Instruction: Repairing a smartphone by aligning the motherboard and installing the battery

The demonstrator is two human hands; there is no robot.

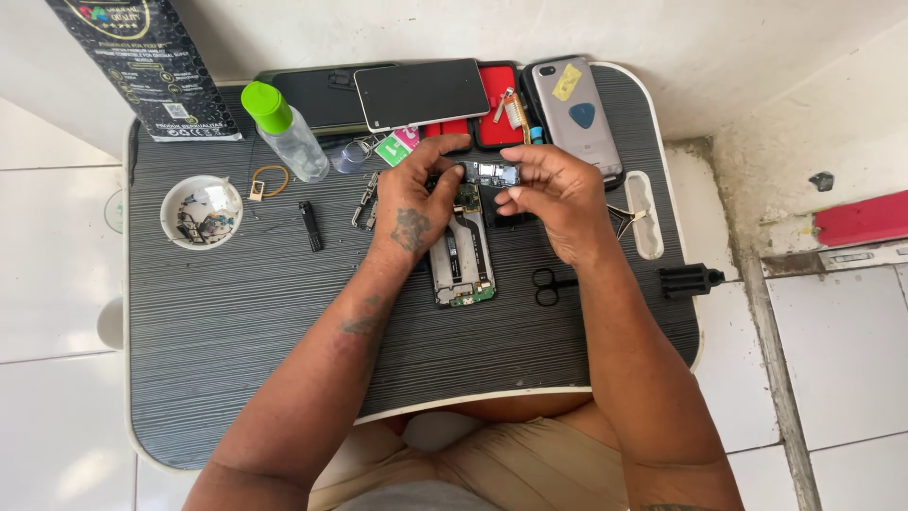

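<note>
Near the middle of the table [236, 312] lay an opened phone [462, 257], its circuit boards bare. At its top end both hands met on a small board piece [492, 173] — the left hand [414, 203] curled over the phone's upper part, fingers pinching the piece, the right hand [553, 194] gripping its other end. Along the far edge sat a green-capped bottle [284, 132] and two phones [421, 93] [573, 114] — a white bowl [200, 210] stood toward the left edge.

Both hands [492, 194] on opened phone [463, 255]
</note>
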